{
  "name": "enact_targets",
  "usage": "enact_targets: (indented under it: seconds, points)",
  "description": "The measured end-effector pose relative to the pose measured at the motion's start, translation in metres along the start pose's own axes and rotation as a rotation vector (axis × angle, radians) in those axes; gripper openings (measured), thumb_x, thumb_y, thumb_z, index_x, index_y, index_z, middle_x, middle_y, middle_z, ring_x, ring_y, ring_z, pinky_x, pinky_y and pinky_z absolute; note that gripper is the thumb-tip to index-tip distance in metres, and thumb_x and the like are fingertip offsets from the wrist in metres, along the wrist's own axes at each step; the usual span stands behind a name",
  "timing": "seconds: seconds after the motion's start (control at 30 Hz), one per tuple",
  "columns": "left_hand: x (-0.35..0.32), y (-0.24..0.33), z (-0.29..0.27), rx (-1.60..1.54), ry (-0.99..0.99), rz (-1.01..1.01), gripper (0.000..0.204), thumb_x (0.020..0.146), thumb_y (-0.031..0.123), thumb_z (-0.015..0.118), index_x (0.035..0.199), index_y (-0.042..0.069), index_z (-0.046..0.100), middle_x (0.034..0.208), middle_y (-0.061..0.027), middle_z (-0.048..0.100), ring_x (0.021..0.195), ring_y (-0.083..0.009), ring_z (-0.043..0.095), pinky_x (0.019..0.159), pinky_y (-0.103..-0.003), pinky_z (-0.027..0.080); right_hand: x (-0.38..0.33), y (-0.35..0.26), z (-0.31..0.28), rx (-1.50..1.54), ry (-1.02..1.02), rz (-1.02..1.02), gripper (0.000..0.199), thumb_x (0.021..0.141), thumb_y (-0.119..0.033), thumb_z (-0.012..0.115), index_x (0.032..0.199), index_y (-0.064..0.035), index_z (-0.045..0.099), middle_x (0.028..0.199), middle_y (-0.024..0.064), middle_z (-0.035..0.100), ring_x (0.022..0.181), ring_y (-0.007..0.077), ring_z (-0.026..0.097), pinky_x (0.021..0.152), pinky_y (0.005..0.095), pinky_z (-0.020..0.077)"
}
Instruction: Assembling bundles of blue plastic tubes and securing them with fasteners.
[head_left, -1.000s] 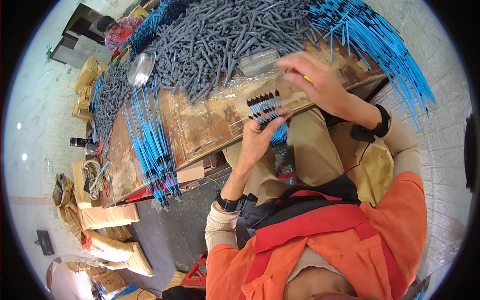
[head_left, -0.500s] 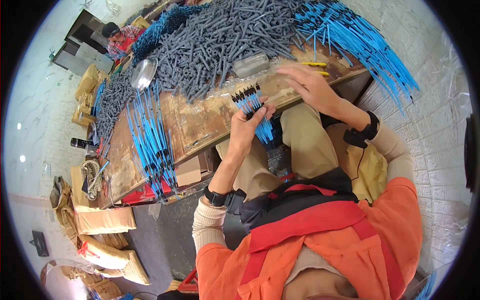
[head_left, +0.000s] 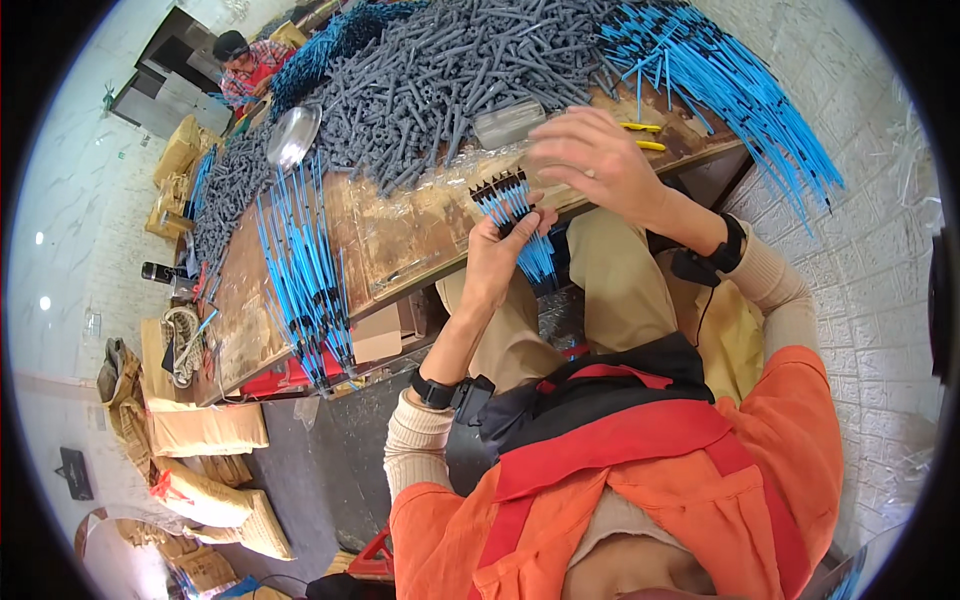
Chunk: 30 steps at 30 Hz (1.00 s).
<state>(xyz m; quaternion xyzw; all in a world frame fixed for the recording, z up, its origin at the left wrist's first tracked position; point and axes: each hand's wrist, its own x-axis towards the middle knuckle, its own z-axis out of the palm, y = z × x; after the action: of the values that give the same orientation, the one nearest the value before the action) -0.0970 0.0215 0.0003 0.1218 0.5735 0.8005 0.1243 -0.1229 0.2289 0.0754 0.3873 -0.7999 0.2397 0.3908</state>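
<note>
My left hand [head_left: 500, 245] is closed round a bundle of thin blue sticks [head_left: 536, 258] with black tips. The tips [head_left: 498, 186] stand in a row above my fingers, and the lower ends hang over my lap. My right hand [head_left: 598, 165] is raised just right of and above the bundle, over the table's front edge. Its fingers stretch out to the left and are blurred by motion; nothing shows in them. Beyond it lies a clear plastic box [head_left: 508, 126]; its contents are hard to make out.
Grey plastic tubes [head_left: 450, 80] form a large heap across the wooden table [head_left: 385, 235]. More blue sticks lie at the left [head_left: 305, 275] and far right [head_left: 730, 100]. A metal dish [head_left: 294, 136] and yellow-handled tool [head_left: 645, 128] are nearby. A co-worker [head_left: 250, 70] sits far left.
My right hand has moved a little left and its fingers are now more blurred. My left hand keeps hold of the bundle, whose row of tips has tilted slightly. The view has shifted slightly.
</note>
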Motion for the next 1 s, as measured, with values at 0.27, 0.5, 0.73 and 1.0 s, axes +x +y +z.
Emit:
enact_targets:
  seconds: [0.27,0.5,0.73,1.0]
  points:
    - [0.001,0.116,0.049,0.298,0.019,0.157,0.03,0.093,0.004,0.06,0.123,0.001,0.059,0.101,-0.011,0.07,0.087,-0.0161,0.066,0.079,-0.028,0.055,-0.016,0.045,0.051,1.437,-0.126,0.88,0.053,0.101,-0.047,0.039,0.13,-0.0035,0.051,0.119,0.0096,0.063,0.106,0.0213,0.061,0.099,0.0407,0.0449]
    - [0.078,0.155,0.016,0.128,0.016,0.134,0.031,0.096,0.008,0.055,0.126,-0.002,0.049,0.108,-0.0202,0.065,0.101,-0.0309,0.066,0.088,-0.042,0.056,-0.038,-0.019,0.085,2.042,-0.448,0.992,0.079,0.097,-0.065,0.025,0.136,0.0,0.046,0.127,0.016,0.059,0.116,0.026,0.058,0.105,0.0395,0.041]
    - [-0.05,0.116,0.034,0.434,-0.176,0.255,0.021,0.093,0.004,0.058,0.113,-0.002,0.059,0.115,-0.0244,0.064,0.107,-0.0325,0.065,0.091,-0.041,0.053,-0.075,-0.054,0.075,1.665,-0.362,0.766,0.084,0.097,-0.065,0.021,0.137,0.0053,0.043,0.129,0.0159,0.058,0.122,0.0248,0.054,0.109,0.037,0.0367]
    - [-0.057,0.082,0.005,0.412,-0.362,0.058,0.013,0.089,0.002,0.061,0.098,-0.006,0.067,0.109,-0.0215,0.068,0.101,-0.0294,0.067,0.092,-0.04,0.051,-0.086,-0.036,0.1,1.608,-0.42,0.667,0.075,0.101,-0.058,0.022,0.135,0.0046,0.045,0.128,0.0143,0.058,0.121,0.0206,0.053,0.107,0.0337,0.037]
